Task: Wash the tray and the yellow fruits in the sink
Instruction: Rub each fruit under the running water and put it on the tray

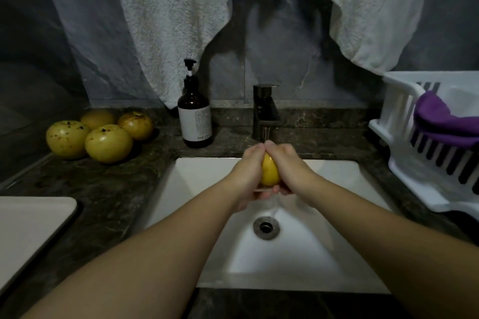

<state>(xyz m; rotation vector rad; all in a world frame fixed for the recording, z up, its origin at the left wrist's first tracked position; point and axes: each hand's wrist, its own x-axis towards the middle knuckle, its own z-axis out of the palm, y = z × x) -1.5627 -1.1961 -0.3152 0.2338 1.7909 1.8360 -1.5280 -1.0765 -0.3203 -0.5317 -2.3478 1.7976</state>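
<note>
At frame centre, your left hand [250, 166] and right hand [285, 166] clasp a wet, probably slippery yellow fruit [269, 172]; keep cupping its sides.

Both hands, left hand [250, 167] and right hand [286, 168], clasp a yellow fruit [270, 171] over the sink [197, 179] (water running beneath the faucet [265, 114]).

Single head-worn wide-angle view, looking forward and down from above the person's chest. The white sink [202, 189] lies centred below, close to the lens; both forearms enter from the bottom edge and converge at mid-frame. The faucet [265, 111] and the wall behind face the camera directly. Wide-angle distortion bends the counter [108, 189] outward at left and right. No second view shares the scene.
</note>
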